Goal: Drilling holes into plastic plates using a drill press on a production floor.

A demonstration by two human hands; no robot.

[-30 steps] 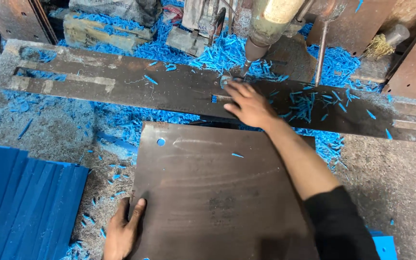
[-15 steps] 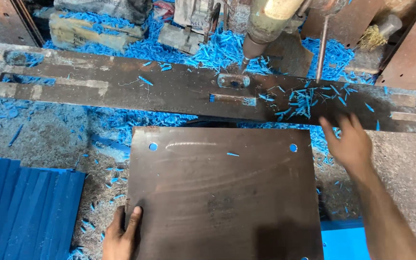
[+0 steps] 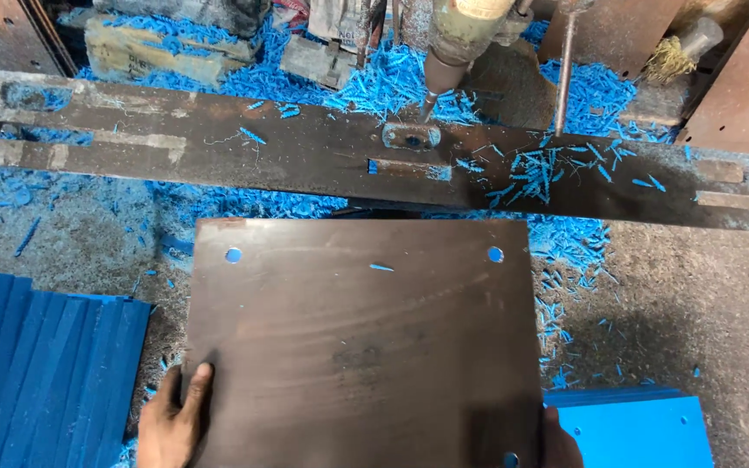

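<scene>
Right hand [image 3: 561, 442] no longer reaches out past the plate's right edge as it did 0.5 s ago; it is now back at the near right corner of the brown plate [image 3: 366, 347], only a sliver of it in view at the bottom edge, so cannot tell how firmly it grips. 1.0 s ago that hand was up at the drill's work spot. Left hand [image 3: 171, 420] is unchanged: thumb lies on top of the plate at its near left corner, fingers hidden beneath, clamped on the edge.

Plate itself: flat, square, dark brown, lying just in front of the long steel bed [image 3: 218, 147]. 2 holes show near its far corners, left hole [image 3: 233, 256] and right hole [image 3: 495, 255]; a 3rd sits at the near right corner. 1 blue sliver rests on top.

Beyond the plate, the drill spindle [image 3: 457, 35] hangs over a small slotted fixture [image 3: 411, 136] on the bed. Blue shavings [image 3: 556, 169] litter the bed and the gritty bench around the plate. Left of the plate: a stack of blue sheets [image 3: 36, 364]. Right of its near corner: 1 blue drilled sheet [image 3: 643, 429].
</scene>
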